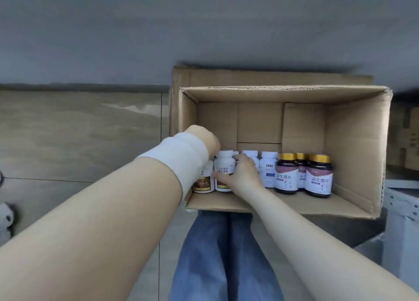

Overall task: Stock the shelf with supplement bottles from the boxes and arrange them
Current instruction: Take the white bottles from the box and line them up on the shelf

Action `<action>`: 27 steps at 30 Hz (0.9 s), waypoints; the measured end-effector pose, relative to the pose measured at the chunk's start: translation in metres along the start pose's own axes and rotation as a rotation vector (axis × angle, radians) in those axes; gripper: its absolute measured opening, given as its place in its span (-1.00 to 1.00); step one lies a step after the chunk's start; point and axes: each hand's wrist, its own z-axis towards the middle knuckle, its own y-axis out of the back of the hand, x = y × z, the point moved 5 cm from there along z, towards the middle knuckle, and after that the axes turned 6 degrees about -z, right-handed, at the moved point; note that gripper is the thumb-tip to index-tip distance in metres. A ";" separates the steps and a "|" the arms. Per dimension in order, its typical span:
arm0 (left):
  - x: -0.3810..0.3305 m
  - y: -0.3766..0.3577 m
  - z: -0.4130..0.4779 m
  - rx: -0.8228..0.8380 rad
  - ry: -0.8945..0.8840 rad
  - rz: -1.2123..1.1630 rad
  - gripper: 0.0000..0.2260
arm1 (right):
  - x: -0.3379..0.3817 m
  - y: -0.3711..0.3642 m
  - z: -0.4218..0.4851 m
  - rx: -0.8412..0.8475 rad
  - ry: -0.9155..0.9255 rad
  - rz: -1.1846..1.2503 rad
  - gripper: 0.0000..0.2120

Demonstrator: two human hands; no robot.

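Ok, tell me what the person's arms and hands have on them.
Both forearms are bare, with no sleeves in view. The left hand has no glove, and a wide, pale grey-white band wraps the wrist just behind it. The right hand also has no glove, and no band, watch or ring shows on it.

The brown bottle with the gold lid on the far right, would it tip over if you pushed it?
Probably, if pushed near its lid: the brown bottle stands tall and upright in the box. It looks hard and glossy, so likely stiff, maybe slippery. On its side, the round body might roll.
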 end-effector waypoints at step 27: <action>-0.097 0.064 -0.218 -0.389 -0.485 -1.681 -0.86 | -0.078 0.153 -0.238 -0.142 0.063 0.796 -0.65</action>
